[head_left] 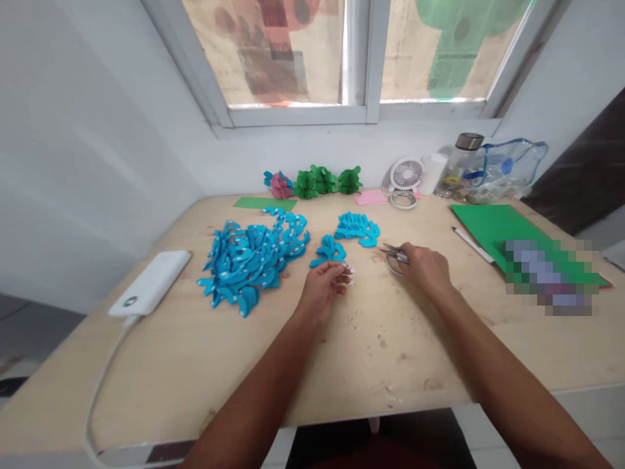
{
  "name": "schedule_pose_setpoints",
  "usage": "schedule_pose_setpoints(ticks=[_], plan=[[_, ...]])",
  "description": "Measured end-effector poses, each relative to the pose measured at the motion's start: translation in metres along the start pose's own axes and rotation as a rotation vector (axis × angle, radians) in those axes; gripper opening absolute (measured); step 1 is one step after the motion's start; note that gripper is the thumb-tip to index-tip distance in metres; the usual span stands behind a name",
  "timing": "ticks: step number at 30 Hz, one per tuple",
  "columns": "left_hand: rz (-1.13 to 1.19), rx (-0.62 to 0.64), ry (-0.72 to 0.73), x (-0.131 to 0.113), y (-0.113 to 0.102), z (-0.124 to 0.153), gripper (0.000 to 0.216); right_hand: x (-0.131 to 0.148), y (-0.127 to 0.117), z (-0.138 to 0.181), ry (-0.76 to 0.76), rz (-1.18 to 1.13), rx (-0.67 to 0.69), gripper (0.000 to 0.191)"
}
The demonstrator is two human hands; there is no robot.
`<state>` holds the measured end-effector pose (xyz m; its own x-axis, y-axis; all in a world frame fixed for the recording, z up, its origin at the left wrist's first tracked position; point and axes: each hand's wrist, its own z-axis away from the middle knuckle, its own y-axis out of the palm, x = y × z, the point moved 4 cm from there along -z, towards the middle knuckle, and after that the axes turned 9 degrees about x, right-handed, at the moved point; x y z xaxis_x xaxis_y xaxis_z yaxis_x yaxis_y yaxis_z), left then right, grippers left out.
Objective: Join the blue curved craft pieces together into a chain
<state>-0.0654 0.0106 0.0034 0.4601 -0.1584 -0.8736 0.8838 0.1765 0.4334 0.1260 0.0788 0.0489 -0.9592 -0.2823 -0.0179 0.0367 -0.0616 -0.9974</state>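
My left hand (326, 286) is just in front of a small blue paper cluster (328, 251), its fingers closed, with small white bits of tape (349, 270) at the fingertips. In my right hand (430, 270) is a pair of scissors (394, 253), the blades pointing left and slightly apart. Under the scissors lies a roll of tape (392, 264), partly covered by that hand. Left of my hands spreads a big heap of curved blue paper pieces (244, 257) dotted with white patches. A smaller row of blue paper pieces (355, 225) lies behind.
A white power bank (150, 283) with a cable is at the left. Along the wall stand green paper shapes (322, 180), a pink one (280, 185), a small fan (407, 174) and a bottle (456, 166). Green sheets (502, 228) and a white pen (472, 245) lie right.
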Motion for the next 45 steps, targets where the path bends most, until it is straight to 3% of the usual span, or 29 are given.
schedule_pose_setpoints(ticks=[6,11,14,18,20,23,45], plan=[[0.07,0.097,-0.025,0.0,0.008,0.004,0.021,-0.024,0.009,-0.01,0.078,-0.053,0.034,0.026],[0.116,0.172,-0.052,0.001,0.013,0.005,0.022,-0.023,0.01,-0.012,-0.02,-0.074,-0.127,0.027],[0.102,0.204,-0.067,0.004,0.014,0.005,0.022,-0.011,0.006,-0.009,-0.162,-0.24,-0.242,0.025],[0.084,0.226,-0.075,0.007,0.014,0.004,0.023,0.019,0.001,0.005,-0.52,-0.484,-0.343,0.021],[0.085,0.239,-0.079,0.008,0.014,0.003,0.024,0.032,-0.001,0.012,-0.656,-0.514,-0.35,0.021],[0.089,0.244,-0.083,0.008,0.014,0.003,0.025,0.041,-0.003,0.018,-0.735,-0.505,-0.377,0.02],[0.077,0.252,-0.082,0.008,0.017,0.006,0.026,0.047,-0.001,0.02,-0.7,-0.447,-0.36,0.018]])
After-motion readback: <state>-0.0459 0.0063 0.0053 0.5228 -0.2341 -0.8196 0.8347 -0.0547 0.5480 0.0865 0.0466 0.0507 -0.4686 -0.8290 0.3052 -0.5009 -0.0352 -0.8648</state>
